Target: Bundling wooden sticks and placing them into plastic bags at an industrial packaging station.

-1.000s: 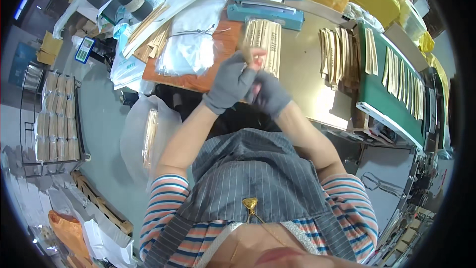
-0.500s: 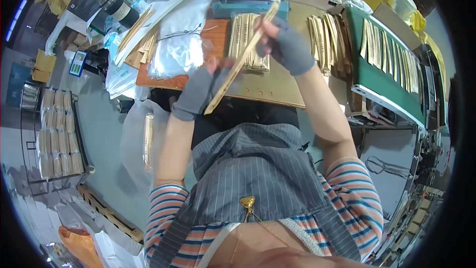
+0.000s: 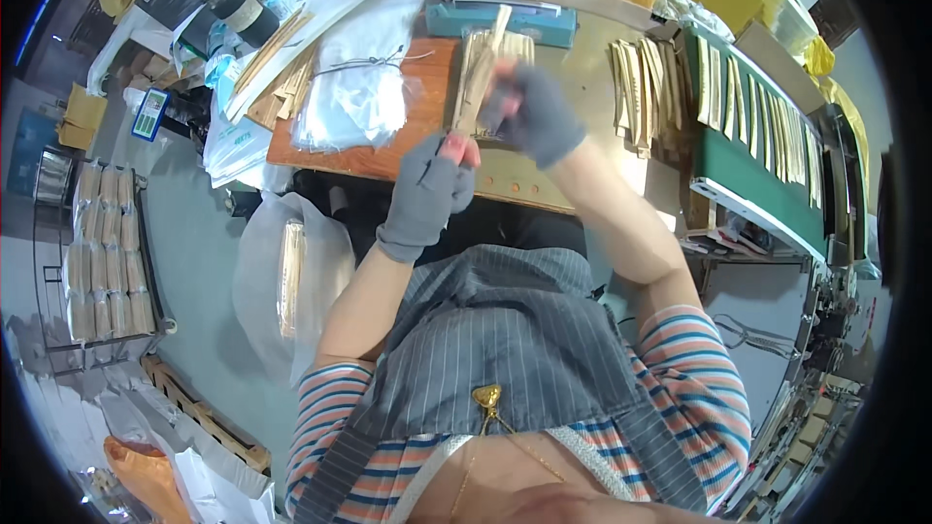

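The bundle (image 3: 478, 78) is a slim, long pack of pale tan wooden sticks, held nearly upright over the near edge of the table (image 3: 582, 68), its top tilted slightly right. The left hand (image 3: 427, 196), in a grey fingerless glove, is closed around the bundle's lower end. The right hand (image 3: 539, 114), gloved the same, grips the bundle higher up from the right. Behind it, flat on the table, lies a stack (image 3: 500, 44) of similar sticks, with a teal sealer (image 3: 505, 2) farther off. Clear bags (image 3: 354, 87) lie left on an orange board (image 3: 340, 150).
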`<state>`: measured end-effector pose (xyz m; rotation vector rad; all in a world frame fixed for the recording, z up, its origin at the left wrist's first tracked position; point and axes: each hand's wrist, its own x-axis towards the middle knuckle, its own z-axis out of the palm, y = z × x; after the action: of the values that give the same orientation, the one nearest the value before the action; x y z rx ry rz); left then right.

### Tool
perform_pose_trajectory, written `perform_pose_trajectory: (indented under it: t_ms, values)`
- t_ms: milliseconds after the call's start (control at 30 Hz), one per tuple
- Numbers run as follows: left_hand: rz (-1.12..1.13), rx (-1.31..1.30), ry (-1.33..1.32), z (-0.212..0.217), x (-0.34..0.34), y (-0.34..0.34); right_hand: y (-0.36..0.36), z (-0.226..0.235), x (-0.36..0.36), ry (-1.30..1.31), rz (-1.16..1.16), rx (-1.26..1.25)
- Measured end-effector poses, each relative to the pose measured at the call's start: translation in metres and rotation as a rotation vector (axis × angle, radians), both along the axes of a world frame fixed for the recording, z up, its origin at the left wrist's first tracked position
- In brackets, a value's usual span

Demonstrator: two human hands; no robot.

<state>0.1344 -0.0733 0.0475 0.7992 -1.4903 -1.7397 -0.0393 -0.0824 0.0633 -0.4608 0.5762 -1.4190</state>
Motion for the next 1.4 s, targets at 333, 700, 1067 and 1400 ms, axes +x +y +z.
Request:
perform_pose_trajectory:
  t_ms: [333, 700, 1067, 1400]
  values:
    - [-0.11, 0.246, 0.066, -0.014, 0.005, -0.002, -0.018, 0.013, -0.031, 0.804, -0.08, -0.284]
    - [0.828, -0.683, -0.454, -0.019, 0.137, -0.189, -0.103, -0.02, -0.147, 0.082, -0.522, -0.087]
    - [0.56, -1.264, -1.408, -0.087, 0.187, -0.351, -0.065, -0.054, -0.117, 0.36, -0.484, 0.244]
    - [0.655, -1.133, -0.921, -0.06, 0.162, -0.263, -0.07, -0.038, -0.069, 0.437, -0.446, 0.135]
